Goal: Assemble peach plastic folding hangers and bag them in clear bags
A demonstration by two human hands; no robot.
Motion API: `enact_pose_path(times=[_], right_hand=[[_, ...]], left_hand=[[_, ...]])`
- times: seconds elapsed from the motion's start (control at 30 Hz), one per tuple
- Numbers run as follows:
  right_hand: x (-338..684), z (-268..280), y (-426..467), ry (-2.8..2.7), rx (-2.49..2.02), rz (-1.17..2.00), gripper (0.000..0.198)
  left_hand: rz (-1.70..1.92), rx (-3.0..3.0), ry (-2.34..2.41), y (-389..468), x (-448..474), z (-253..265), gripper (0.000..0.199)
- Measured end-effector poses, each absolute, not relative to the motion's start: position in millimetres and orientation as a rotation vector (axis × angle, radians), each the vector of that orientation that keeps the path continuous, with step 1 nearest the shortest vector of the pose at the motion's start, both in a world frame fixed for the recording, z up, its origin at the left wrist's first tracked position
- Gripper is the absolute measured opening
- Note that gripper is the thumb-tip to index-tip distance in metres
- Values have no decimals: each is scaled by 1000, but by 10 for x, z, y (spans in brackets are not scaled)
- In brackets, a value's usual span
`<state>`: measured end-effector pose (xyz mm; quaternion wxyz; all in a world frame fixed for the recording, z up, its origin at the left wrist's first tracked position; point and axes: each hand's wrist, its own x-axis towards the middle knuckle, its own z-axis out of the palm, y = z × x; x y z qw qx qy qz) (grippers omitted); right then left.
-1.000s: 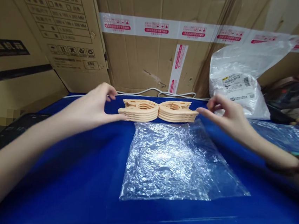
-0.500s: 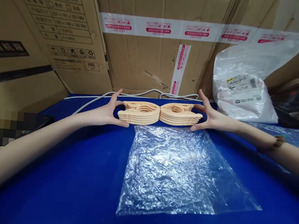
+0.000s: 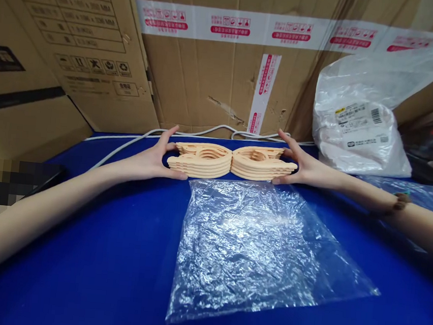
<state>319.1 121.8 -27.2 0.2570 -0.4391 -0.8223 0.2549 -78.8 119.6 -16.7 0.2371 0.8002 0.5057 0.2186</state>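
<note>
Two side-by-side stacks of peach plastic pieces, which look like folding hangers, lie on the blue table and touch at their rounded inner ends. My left hand grips the outer end of the left hanger stack, thumb along the near side and fingers at the far side, index raised. My right hand holds the outer end of the right hanger stack the same way, its index finger also sticking up. A flat, clear plastic bag lies just in front of both stacks.
Cardboard boxes wall off the back and left. A white cable runs behind the stacks. At the back right stands a white plastic parcel bag with a label. A dark flat object lies left, beside my forearm.
My right hand has closed in on the right stack, its raised index finger tipping inward. Both stacks stay in nearly the same place. The view has shifted slightly.
</note>
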Motion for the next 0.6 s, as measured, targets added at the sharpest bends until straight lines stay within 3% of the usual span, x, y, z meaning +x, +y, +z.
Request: enact_pose_path(times=[0.6], right_hand=[[3139, -215, 1600, -2244, -1225, 753, 133]], left_hand=[[592, 2150, 1376, 1645, -775, -179, 131]])
